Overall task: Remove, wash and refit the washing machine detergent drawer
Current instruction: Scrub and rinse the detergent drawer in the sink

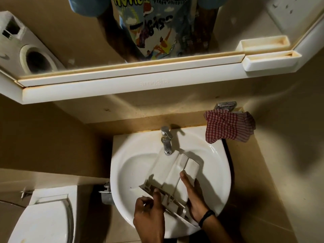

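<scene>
Drawer [172,172] over sink [126,151], lower centre; left hand [149,218] pinches its front, right hand [192,195] grips its side. Hold it tilted under tap [166,141] for runoff.

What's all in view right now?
drawer: one, white, over the sink, under the tap
sink: one, white, centre
tap: one, chrome, back of sink
cloth: one, red-white check, right of tap
mirror: one, above the sink
toilet: one, white, lower left
washing machine: one, white, reflected at mirror's left
wristband: one, black, right wrist
left hand: holds drawer's front
right hand: grips drawer's right side
</scene>
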